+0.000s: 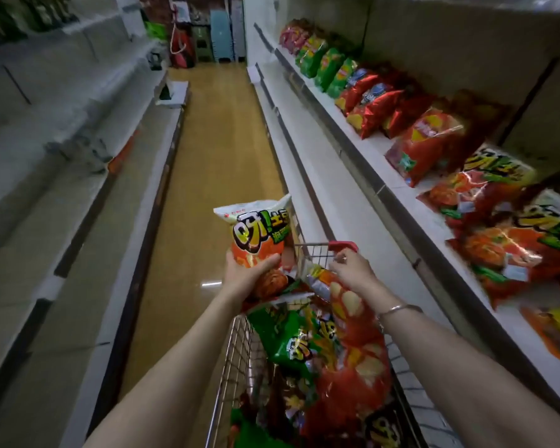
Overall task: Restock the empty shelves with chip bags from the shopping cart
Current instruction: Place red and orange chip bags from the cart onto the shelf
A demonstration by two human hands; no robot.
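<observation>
**Head view, aisle with cart.** I see the left hand (248,274) cupped under the lower end of an orange bag (259,234). Its thumb lies across the front and its fingers curl behind, so the bag stands upright above the far end of the cart (236,350).

The right hand (353,270) has its fingers curled on the top end of a red bag (359,344). That bag lies lengthwise over the heap in the cart, beside a green bag (285,337). A bracelet (398,308) circles the right wrist.

The cart stands on the floor (214,150), close to the right-hand shelf (380,176). This shelf carries a row of bags leaning on its back wall:
- green packs (330,69) at the far end
- red packs (379,105) in the middle
- orange packs (498,240) nearest me
</observation>
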